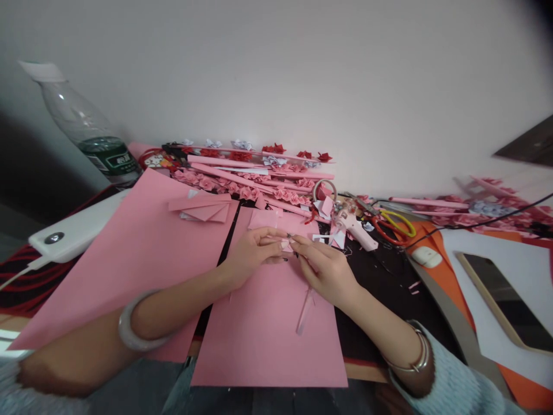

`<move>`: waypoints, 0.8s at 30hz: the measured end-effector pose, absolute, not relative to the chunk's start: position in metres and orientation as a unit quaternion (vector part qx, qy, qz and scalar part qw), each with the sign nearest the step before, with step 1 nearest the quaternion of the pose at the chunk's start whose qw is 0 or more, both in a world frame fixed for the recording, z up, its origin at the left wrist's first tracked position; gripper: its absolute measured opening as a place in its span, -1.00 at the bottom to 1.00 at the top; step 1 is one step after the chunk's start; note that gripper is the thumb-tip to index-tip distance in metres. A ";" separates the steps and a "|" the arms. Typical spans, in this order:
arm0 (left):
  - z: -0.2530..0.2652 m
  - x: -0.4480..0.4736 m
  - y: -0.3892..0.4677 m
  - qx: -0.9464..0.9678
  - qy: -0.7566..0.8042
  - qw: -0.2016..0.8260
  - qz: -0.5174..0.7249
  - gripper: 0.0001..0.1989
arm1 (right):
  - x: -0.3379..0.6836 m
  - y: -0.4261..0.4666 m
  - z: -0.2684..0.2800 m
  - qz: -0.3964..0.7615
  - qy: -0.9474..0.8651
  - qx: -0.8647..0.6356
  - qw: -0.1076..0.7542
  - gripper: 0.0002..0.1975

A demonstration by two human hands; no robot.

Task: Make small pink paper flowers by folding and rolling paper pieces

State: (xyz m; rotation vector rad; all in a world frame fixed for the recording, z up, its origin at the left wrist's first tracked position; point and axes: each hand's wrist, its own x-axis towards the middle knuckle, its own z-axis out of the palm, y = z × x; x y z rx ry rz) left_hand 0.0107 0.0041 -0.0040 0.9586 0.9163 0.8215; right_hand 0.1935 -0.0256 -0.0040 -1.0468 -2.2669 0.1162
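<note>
Fingertips of both hands meet over the middle of a pink paper sheet (268, 346). Between them is a small piece of folded pink paper (286, 246), partly hidden by the fingers. My left hand (254, 253) pinches it from the left, thumb on top. From the other side, my right hand (328, 268) has its thumb and fingers closed on the same piece. A narrow pink strip (306, 314) extends below my right hand, and I cannot tell whether it is attached to anything. Just beyond the fingers lies a pale pink paper piece (264, 219).
Paper flowers (242, 190) and rolled pink stems line the wall. A pink glue gun (356, 230), scissors (395, 225) and a tape roll (324, 190) lie right of centre. Leftward are folded paper (205, 207), a power bank (78, 227) and a bottle (93, 127); a phone (505, 300) is far right.
</note>
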 end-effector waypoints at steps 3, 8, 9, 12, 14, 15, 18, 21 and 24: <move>-0.004 0.010 0.004 0.434 0.408 0.711 0.374 -0.73 | 0.194 -0.026 -0.003 0.041 -0.863 -0.394 0.313 -0.71; -0.005 0.010 0.005 0.444 0.410 0.704 0.373 -0.71 | 0.193 -0.026 -0.002 0.063 -0.857 -0.396 0.325 -0.72; -0.005 0.009 0.005 0.450 0.409 0.701 0.373 -0.71 | 0.192 -0.026 -0.002 0.067 -0.853 -0.399 0.331 -0.72; -0.007 0.009 0.004 0.474 0.403 0.690 0.371 -0.70 | 0.192 -0.027 -0.002 0.063 -0.843 -0.404 0.349 -0.77; -0.008 0.008 0.004 0.484 0.401 0.686 0.367 -0.69 | 0.191 -0.026 -0.003 0.047 -0.843 -0.401 0.355 -0.81; -0.008 0.008 0.004 0.487 0.401 0.684 0.366 -0.69 | 0.192 -0.026 -0.003 0.040 -0.845 -0.397 0.356 -0.81; -0.009 0.007 0.004 0.487 0.404 0.685 0.361 -0.68 | 0.193 -0.025 -0.004 0.027 -0.856 -0.383 0.346 -0.81; -0.009 0.008 0.005 0.485 0.408 0.686 0.358 -0.68 | 0.194 -0.024 -0.004 0.008 -0.866 -0.374 0.332 -0.80; -0.009 0.008 0.005 0.484 0.408 0.686 0.359 -0.69 | 0.196 -0.024 -0.004 -0.019 -0.875 -0.368 0.313 -0.79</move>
